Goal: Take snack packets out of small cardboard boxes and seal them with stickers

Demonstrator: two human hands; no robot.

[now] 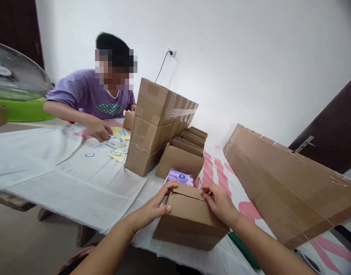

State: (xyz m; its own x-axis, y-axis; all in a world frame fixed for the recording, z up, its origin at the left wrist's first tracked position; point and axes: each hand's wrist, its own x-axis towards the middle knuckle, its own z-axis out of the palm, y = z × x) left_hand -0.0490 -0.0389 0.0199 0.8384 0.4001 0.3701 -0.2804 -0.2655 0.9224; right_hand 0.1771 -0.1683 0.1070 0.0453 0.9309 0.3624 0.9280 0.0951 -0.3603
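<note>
A small brown cardboard box (192, 223) stands right in front of me at the table's near edge. Its top flaps are folded in, with a narrow gap between them. My left hand (156, 202) rests on the left end of the top, thumb apart and fingers stretched over the far edge. At the right end of the gap, my right hand (218, 200) is pinched closed. A small shiny clear bit at its fingertips looks like tape. Just behind the box lies a purple tissue pack (179, 177), partly hidden by it.
Stacked taped boxes (147, 133) stand beyond my left hand. A row of open-flapped boxes (181, 158) runs behind the tissue pack. A large carton (290, 187) lies to the right. Across the white-covered table (63, 172) a person (86, 95) handles small items near yellow sheets (118, 154).
</note>
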